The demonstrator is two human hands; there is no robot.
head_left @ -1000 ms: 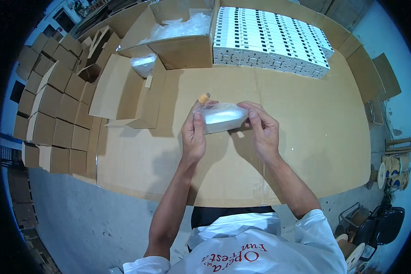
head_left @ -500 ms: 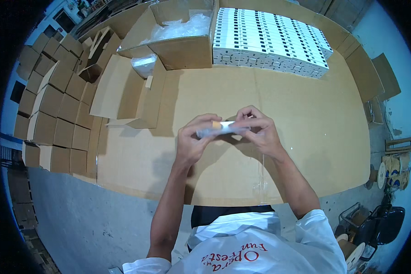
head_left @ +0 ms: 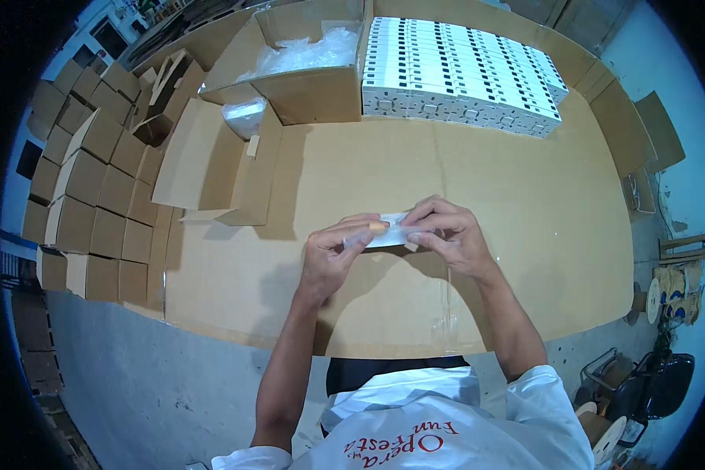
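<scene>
Both my hands hold one small white packet in clear film [head_left: 389, 233] just above the cardboard-covered table [head_left: 525, 235]. My left hand [head_left: 333, 254] pinches its left end, where a small tan piece sticks out. My right hand [head_left: 446, 235] grips its right end with the fingers curled over it. The packet is seen nearly edge-on, so most of it is hidden by my fingers.
A block of white boxes with black marks [head_left: 462, 74] lies at the back of the table. An open carton with clear plastic bags [head_left: 305, 70] stands left of it, another open carton [head_left: 227, 164] nearer. Stacked small brown boxes [head_left: 86, 188] line the left side.
The packet was held flat and wide a second ago; it has been turned edge-on and lowered toward me, with both hands closing in on its ends.
</scene>
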